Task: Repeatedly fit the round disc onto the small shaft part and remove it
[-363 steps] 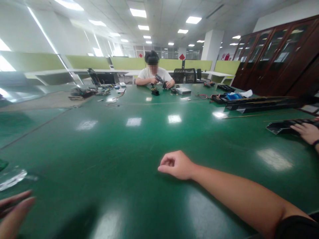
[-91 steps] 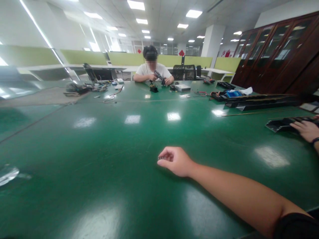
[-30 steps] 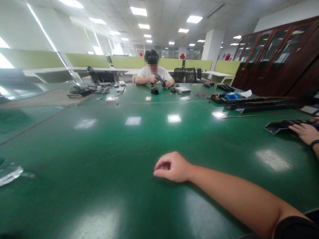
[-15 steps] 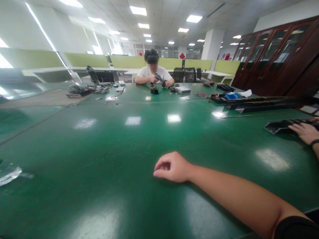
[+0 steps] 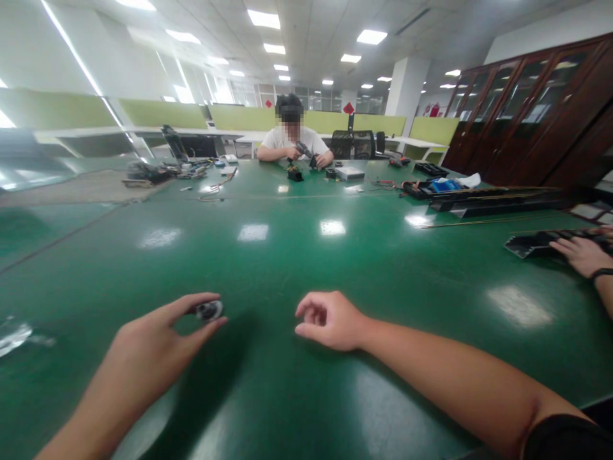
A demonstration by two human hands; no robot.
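Observation:
My left hand point(image 5: 153, 345) reaches in from the lower left, above the green table point(image 5: 268, 390). Between its thumb and fingers it grips a small round part point(image 5: 209, 311), dark with silvery bits; its exact kind is unclear. My right hand point(image 5: 332, 321) rests on the tabletop to the right of it. Its fingers are loosely curled, the thumb apart from the fingertips, and nothing shows in the gap. A space of bare table separates the two hands.
A crumpled clear plastic piece point(image 5: 14, 337) lies at the left edge. At the right, another person's hand point(image 5: 582, 255) rests on a black channel-shaped profile point(image 5: 531, 244). Across the table a person point(image 5: 292, 137) holds a power drill point(image 5: 304, 150). Long black profiles point(image 5: 488, 204) lie back right.
My left hand has come into view from the lower left, holding the small round part. My right hand stays in place, its thumb and fingers slightly wider apart.

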